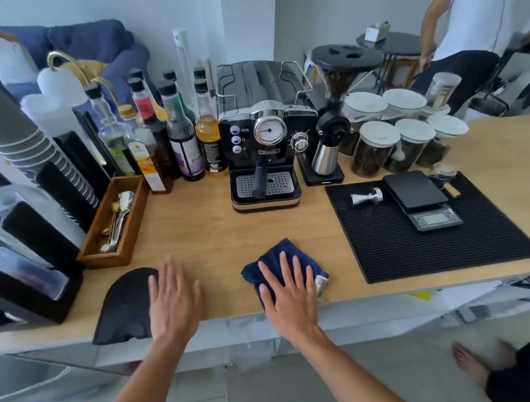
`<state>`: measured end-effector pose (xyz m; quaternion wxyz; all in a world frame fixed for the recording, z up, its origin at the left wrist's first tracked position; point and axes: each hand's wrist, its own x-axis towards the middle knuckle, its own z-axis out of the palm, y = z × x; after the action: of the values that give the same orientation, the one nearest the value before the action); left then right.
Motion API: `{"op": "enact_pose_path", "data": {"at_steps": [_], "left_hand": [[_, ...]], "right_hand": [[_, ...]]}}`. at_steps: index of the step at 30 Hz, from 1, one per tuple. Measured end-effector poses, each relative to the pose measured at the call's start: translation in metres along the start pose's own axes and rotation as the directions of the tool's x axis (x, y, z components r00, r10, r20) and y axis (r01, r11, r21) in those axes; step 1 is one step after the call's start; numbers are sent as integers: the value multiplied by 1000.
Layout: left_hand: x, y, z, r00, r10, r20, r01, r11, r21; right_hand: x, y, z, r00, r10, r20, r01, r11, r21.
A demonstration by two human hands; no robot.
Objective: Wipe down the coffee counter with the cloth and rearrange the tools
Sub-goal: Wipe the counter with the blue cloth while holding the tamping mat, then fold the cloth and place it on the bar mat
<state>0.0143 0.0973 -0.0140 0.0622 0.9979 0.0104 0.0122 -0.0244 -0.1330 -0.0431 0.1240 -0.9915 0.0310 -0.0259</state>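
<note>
A dark blue cloth (279, 254) lies on the wooden counter (204, 230) near its front edge. My right hand (288, 293) lies flat on the cloth with its fingers straight and spread. My left hand (174, 300) rests flat on the counter, its edge over a black rounded mat (126, 308). On the black ribbed bar mat (424, 249) at the right stand a steel tamper (367, 195) and a black scale (423, 199). A wooden tray (135, 211) with spoons (120, 218) sits at the left.
A black espresso machine (264, 134) stands at the back middle, a grinder (333, 117) beside it. Syrup bottles (177, 128) line the back left, lidded jars (405, 135) the back right. Cup stacks (31, 155) fill the left edge. A person (462, 28) stands behind.
</note>
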Motion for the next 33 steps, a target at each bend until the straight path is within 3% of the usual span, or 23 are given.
{"op": "enact_pose_path", "data": {"at_steps": [4, 10, 14, 19, 23, 33], "left_hand": [[8, 58, -7, 982, 184, 31, -184, 983, -17], [16, 103, -7, 971, 238, 21, -238, 971, -6], [13, 109, -4, 979, 200, 30, -202, 977, 63], [11, 113, -2, 997, 69, 45, -68, 997, -24], [18, 119, -8, 994, -31, 106, 40, 996, -80], [20, 118, -16, 983, -24, 183, 48, 991, -126]], "right_hand": [[-2, -10, -4, 995, 95, 17, -95, 995, 9], [37, 24, -47, 1000, -10, 4, 10, 997, 82], [68, 53, -62, 985, -171, 30, 170, 985, 41], [92, 61, -69, 962, -258, 84, 259, 966, -2], [102, 61, -67, 959, -247, 137, 250, 968, -5], [109, 64, -66, 966, -194, 169, 187, 981, 60]]}}
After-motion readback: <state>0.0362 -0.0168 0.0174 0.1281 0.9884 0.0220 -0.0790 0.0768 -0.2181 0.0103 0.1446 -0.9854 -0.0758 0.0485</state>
